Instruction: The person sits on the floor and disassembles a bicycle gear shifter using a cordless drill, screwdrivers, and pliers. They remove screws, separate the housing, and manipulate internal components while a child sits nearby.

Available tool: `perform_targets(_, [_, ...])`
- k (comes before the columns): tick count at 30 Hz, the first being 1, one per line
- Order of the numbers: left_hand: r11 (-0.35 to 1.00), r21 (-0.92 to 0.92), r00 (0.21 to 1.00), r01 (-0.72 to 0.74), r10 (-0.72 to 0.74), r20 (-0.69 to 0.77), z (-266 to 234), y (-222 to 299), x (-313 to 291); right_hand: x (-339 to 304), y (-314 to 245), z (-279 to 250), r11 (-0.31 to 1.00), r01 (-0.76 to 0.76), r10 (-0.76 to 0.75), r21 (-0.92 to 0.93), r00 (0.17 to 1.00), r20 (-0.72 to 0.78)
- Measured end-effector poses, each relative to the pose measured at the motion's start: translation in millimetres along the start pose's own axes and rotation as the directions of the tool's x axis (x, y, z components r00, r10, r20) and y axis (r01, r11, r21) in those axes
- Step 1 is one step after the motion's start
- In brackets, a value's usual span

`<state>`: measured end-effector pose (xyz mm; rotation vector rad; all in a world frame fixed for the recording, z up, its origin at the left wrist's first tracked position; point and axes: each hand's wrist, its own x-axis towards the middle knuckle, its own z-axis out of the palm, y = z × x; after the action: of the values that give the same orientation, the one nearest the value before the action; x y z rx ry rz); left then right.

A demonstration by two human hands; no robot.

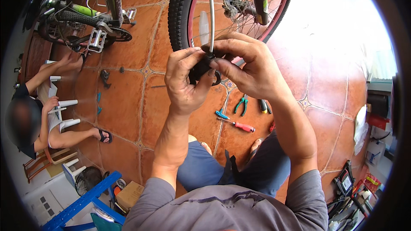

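Observation:
In front of me, both my hands are closed round a small black bicycle shifter [198, 71] with a ring-shaped clamp at its lower end. My left hand [183, 79] grips it from the left, thumb against its front. On the other side, my right hand [250, 62] pinches its top and side between thumb and fingers. A grey cable housing [211, 13] runs from its top up out of view. Fingers hide much of the part. Just beyond stands a bicycle wheel [179, 21] with a black knobby tyre and red rim.
On the tiled floor [122, 102] lie pliers [242, 104], a red-handled screwdriver [244, 126] and a blue-handled tool [222, 114]. Another bicycle [85, 25] is at the far left. A person [43, 107] sits at the left. Tools and parts [351, 192] crowd the right.

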<state>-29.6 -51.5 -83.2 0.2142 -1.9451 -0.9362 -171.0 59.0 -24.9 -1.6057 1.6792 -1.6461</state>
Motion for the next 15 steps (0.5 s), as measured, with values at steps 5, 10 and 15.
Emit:
perform_targets(5, [0.999, 0.04, 0.999, -0.035, 0.035, 0.008, 1.1, 2.6, -0.5, -4.3, 10.6, 6.0, 0.955, -0.167, 0.167, 0.246, 0.986, 0.021])
perform_targets(10, [1.0, -0.008, 0.999, 0.027, -0.027, 0.02, 2.7, 1.5, -5.0, -4.8, 7.0, 3.8, 0.79, -0.382, 0.383, 0.48, 0.918, 0.1])
perform_targets(15, [0.981, -0.152, 0.992, 0.121, -0.125, -0.021, 7.8, -0.3, -4.1, -0.9, 8.4, 1.8, 0.779, -0.42, 0.417, 0.466, 0.902, 0.114])
